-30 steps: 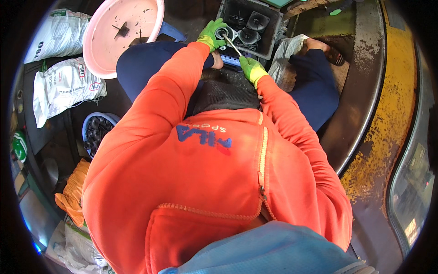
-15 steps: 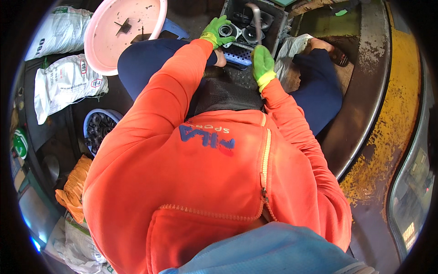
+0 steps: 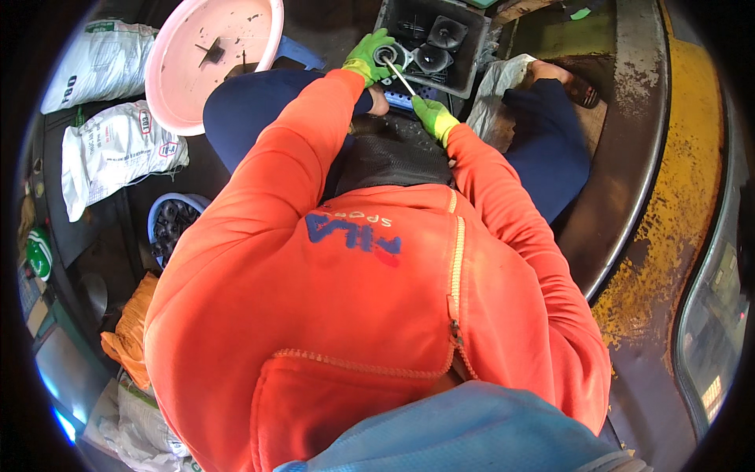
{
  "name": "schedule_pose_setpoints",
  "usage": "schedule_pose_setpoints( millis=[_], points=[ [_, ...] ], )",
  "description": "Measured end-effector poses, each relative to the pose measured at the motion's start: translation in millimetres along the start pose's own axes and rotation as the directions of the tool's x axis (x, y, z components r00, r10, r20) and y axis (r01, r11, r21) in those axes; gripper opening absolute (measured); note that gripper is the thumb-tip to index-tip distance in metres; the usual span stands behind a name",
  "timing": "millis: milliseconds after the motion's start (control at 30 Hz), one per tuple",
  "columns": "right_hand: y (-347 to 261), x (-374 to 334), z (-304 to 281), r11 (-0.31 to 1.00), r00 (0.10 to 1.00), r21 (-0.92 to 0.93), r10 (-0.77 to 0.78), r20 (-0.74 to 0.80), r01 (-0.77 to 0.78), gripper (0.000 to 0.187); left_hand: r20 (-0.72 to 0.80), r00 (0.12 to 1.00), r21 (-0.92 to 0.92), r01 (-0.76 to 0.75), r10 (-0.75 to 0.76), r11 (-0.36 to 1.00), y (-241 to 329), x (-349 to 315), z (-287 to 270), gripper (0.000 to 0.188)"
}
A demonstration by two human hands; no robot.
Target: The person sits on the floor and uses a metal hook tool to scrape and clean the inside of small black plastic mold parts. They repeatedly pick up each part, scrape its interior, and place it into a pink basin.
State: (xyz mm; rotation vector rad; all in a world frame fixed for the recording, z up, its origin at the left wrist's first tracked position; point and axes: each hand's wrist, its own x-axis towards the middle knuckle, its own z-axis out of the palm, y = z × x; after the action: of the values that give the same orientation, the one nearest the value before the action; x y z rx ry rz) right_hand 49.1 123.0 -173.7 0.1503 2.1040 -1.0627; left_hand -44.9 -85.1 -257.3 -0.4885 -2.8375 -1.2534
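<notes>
My left hand [image 3: 366, 58], in a green glove with a yellow cuff, grips a grey metal part with a round ring [image 3: 403, 56] over the near left side of a dark crate. A thin metal rod [image 3: 403, 82] is held in my gloved right hand [image 3: 433, 119]. Its far end meets the ring beside my left fingers, and the rod slants down to the right. Inside the dark crate [image 3: 474, 64] lie several black parts with flared square frames [image 3: 447, 33]. Just below the held part, a blue perforated surface [image 3: 400, 101] shows.
A pink basin [image 3: 177, 110] with a few dark pieces stands at the left, near white sacks [image 3: 118, 149]. Lower down are a blue basket of black parts [image 3: 174, 224] and an orange bag [image 3: 130, 334]. A worn yellow metal edge [image 3: 668, 228] curves along the right.
My right hand has come down and slightly left, and the raised rod has swung down so its end meets the ring. The left hand keeps its grip on the part.
</notes>
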Motion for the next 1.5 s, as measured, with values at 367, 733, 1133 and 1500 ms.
schedule_pose_setpoints(
  millis=[367,733,1133,1500],
  points=[
    [7,-4,2,0.993,0.995,-0.092,-0.076,-0.071,0.069,0.052,0.041,0.997,0.013,0.061,-0.062,0.998,-1,-1,1,0.078],
    [-13,5,-8,1.0,0.994,-0.021,-0.003,-0.11,0.001,0.063,0.021,0.992,-0.013,0.128,-0.128,0.992,1,-2,-4,0.078],
    [-17,-122,-91,0.588,0.95,0.771,0.012,-0.312,0.246,0.033,-0.178,0.905,-0.526,0.244,-0.387,0.814,22,167,-144,0.063],
    [-31,-110,-114,0.34,0.979,0.925,0.047,-0.199,0.172,0.041,-0.128,0.927,0.356,0.374,-0.352,0.856,-33,192,-105,0.089]
  ],
)
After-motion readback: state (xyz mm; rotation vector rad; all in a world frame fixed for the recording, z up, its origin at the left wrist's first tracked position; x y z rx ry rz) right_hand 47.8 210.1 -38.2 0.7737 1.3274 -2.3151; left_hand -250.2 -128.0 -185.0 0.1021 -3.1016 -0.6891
